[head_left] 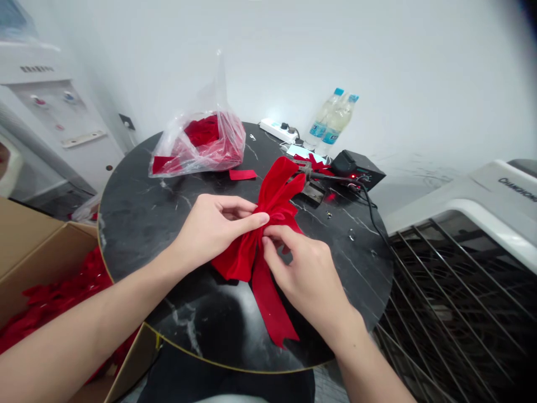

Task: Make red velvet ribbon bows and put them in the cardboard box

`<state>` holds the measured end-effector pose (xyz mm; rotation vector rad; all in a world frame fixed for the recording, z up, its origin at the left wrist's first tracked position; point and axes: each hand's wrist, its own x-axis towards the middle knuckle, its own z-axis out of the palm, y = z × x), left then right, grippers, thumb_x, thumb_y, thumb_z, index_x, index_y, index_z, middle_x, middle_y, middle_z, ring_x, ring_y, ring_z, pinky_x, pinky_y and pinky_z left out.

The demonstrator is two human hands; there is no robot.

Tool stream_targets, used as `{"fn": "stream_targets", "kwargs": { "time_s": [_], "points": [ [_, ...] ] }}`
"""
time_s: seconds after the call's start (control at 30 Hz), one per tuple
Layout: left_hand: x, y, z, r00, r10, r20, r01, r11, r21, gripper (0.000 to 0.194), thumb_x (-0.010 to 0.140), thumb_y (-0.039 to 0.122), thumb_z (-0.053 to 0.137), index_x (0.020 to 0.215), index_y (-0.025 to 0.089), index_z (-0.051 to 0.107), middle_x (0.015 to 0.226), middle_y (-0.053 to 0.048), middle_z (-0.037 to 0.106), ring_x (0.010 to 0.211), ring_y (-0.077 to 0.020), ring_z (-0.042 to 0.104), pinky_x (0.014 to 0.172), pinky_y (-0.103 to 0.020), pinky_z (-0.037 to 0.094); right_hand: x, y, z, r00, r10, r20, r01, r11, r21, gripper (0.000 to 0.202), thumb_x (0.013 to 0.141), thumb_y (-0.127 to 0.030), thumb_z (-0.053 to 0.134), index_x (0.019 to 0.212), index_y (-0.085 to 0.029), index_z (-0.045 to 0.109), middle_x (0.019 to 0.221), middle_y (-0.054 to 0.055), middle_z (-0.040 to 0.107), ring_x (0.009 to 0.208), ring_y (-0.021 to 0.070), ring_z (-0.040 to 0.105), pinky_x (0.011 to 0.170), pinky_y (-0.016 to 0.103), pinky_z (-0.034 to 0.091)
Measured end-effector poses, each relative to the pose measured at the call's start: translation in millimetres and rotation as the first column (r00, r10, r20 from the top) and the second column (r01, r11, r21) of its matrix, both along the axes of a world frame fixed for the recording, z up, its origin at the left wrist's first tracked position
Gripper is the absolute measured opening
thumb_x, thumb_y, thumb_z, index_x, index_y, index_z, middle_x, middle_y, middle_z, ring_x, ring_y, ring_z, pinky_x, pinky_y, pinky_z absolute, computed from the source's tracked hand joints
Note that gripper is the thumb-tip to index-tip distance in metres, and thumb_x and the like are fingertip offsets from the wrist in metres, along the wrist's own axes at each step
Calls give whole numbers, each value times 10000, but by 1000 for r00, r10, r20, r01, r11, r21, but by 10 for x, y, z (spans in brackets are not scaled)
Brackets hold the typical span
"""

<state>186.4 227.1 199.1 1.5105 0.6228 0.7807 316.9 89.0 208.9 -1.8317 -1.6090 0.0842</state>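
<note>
Red velvet-like bow [279, 182], one, large: at the centre of the frame, held over a round black table [138, 207] with white veining; loops spread up and down, one notched tail [272, 308] trailing toward the bottom.

Left hand [210, 226]: enters from lower left; thumb laid over the gathered middle, fingers curled behind, closed on the cloth.

Right hand [312, 268]: enters from lower right; thumb and forefinger nearly together, pinching folds just beside the left thumb. Remaining fingertips partly hidden; their contact cannot be told.

Step in hand, as judged: adjusting or securing the gathered centre. Next move, as judged: calls for a firm left pinch, so the folds stay bunched, while the right fingertips work the cloth at the middle without flattening the loops.

Surroundings: clear plastic bag [230, 134] of red material, upper left of centre; loose red strip [242, 174] beside it; two bottles [335, 126], upper right; black device [363, 170] with red light below them; cardboard box [62, 246], lower left.
</note>
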Motion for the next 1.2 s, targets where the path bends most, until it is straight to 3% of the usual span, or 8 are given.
{"fn": "stream_targets", "kwargs": {
  "time_s": [0.2,0.57,0.7,0.8,0.93,1.07,1.13,1.2],
  "points": [
    [-6,5,4,999,27,-24,-26,999,41,230,657,238,945,860,195,844,789,4,813,711,-128,719,622,-150,541,52,24,76,980,8,-201,-17,999,-39,212,826,-85,677,961,-239,732,781,-99,704,653,106,643,649,225,498],
    [26,-37,-23,989,-14,150,29,994,-102,251,698,238,926,939,221,857,934,-18,839,857,-191,784,759,-206,633,-6,10,80,997,6,-71,-3,999,47,154,993,-256,557,960,-207,699,853,29,663,727,205,591,707,351,409],
    [11,-64,-14,982,31,189,-1,988,-156,261,688,221,931,938,218,855,904,-12,837,808,-180,775,723,-204,629,-35,5,15,957,-34,-288,73,989,127,151,963,-294,593,875,-229,697,755,1,630,650,178,551,664,316,435],
    [-10,-93,-3,976,68,207,-33,985,-170,262,675,197,935,920,205,844,884,-6,832,781,-157,760,714,-186,614,-58,-4,-55,836,-56,-546,117,990,78,227,989,-386,595,875,-217,696,716,-5,657,580,157,577,547,263,466],
    [-24,-106,25,989,16,144,10,985,-174,346,672,188,935,982,197,783,826,0,810,737,-130,756,688,-151,591,-74,-77,-117,669,-35,-742,25,999,-25,288,955,-478,645,940,-199,715,809,36,734,661,188,679,576,267,558],
    [-27,-68,54,993,-44,111,60,989,-138,581,712,281,919,1178,256,571,734,31,758,651,-144,747,609,-178,572,21,-378,-53,565,-36,-824,-204,962,-183,92,885,-337,714,950,-273,714,743,-14,687,590,173,648,557,266,563],
    [-34,-29,61,992,-40,124,54,992,-110,581,733,339,904,1144,277,496,729,42,746,643,-153,749,592,-190,569,162,-600,14,616,-38,-787,-365,871,-328,87,854,-232,699,872,-317,691,803,-23,677,598,171,645,540,266,547],
    [-46,15,63,992,-43,116,55,993,-103,536,748,376,890,1079,278,479,755,30,761,644,-161,750,577,-198,569,348,-800,84,771,37,-636,-415,786,-458,162,844,-179,666,800,-334,689,913,-9,696,652,181,668,558,282,560]
  ]
}}
